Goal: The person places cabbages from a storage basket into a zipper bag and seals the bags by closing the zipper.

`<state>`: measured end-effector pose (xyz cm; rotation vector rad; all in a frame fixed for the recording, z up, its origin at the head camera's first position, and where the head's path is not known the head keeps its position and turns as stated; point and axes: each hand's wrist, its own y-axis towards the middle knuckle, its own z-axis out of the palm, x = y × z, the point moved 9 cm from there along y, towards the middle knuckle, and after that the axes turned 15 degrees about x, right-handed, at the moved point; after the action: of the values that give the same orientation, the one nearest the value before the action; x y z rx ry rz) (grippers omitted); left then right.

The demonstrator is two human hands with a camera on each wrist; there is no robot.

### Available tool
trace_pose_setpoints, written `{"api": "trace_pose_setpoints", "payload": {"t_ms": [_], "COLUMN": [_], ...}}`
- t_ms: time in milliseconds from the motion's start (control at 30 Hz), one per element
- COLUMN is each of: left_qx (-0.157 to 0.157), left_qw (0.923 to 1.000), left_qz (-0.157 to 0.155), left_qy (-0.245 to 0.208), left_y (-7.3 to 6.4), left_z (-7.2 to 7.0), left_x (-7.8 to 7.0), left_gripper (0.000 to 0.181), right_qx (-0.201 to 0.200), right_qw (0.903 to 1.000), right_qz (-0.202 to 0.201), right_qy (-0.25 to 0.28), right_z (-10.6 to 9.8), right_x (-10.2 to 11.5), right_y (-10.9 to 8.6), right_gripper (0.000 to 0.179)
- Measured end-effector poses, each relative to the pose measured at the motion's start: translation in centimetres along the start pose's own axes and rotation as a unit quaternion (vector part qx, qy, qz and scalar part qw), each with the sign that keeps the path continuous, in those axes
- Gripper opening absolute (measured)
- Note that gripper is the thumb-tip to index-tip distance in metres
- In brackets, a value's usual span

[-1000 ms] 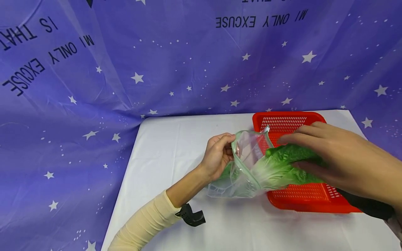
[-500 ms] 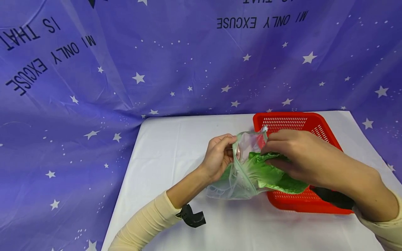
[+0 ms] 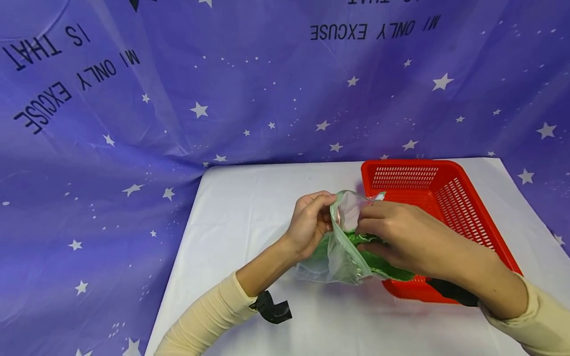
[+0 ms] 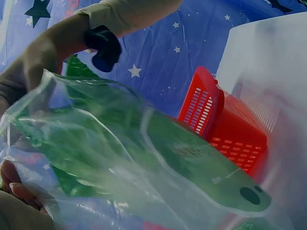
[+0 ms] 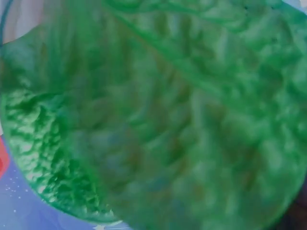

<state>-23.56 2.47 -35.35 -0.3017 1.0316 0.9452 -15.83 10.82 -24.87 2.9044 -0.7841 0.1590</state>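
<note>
My left hand point(image 3: 307, 225) pinches the rim of a clear zip bag point(image 3: 349, 264), whose mouth with its pale green zip strip gapes to the right. A white slider point(image 3: 380, 196) sits at the far end of the strip. With my right hand point(image 3: 409, 237) I grip a head of green lettuce point(image 3: 394, 271), its front part inside the bag and its leafy end sticking out. Green shows through the clear film point(image 4: 115, 163) in the left wrist view. Crinkled leaf point(image 5: 158, 124) fills nearly all of the right wrist view, hiding the fingers there.
A red perforated basket point(image 3: 465, 212) stands right behind the bag and the right forearm. White cloth point(image 3: 249, 212) covers the table. A purple starred curtain point(image 3: 267, 74) hangs along the back and left side. Each wrist wears a black camera mount point(image 3: 272, 307).
My right hand has moved left with the lettuce, pushing it deeper into the bag. More of the basket shows behind. My left hand has stayed at the bag's rim.
</note>
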Motion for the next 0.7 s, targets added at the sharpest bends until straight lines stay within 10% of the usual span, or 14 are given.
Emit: {"api": "trace_pose_setpoints", "payload": {"t_ms": [333, 533, 700], "left_qx": [0.006, 0.001, 0.002], "left_qw": [0.9998, 0.9994, 0.9992], "left_qz": [0.019, 0.033, 0.034], "left_qy": [-0.004, -0.012, -0.019], "left_y": [0.1, 0.0, 0.0], "left_z": [0.0, -0.5, -0.8], "left_x": [-0.7, -1.5, -1.9], "left_gripper": [0.024, 0.025, 0.024], "right_qx": [-0.052, -0.114, 0.021], "right_qw": [0.9979, 0.9856, 0.9697], "right_qz": [0.019, 0.100, 0.202], "right_qy": [0.032, 0.075, 0.135], "right_z": [-1.6, -3.4, 1.2], "right_x": [-1.1, -5.0, -9.2], "right_y": [-2.3, -5.8, -7.7], "right_gripper": [0.028, 0.023, 0.019]}}
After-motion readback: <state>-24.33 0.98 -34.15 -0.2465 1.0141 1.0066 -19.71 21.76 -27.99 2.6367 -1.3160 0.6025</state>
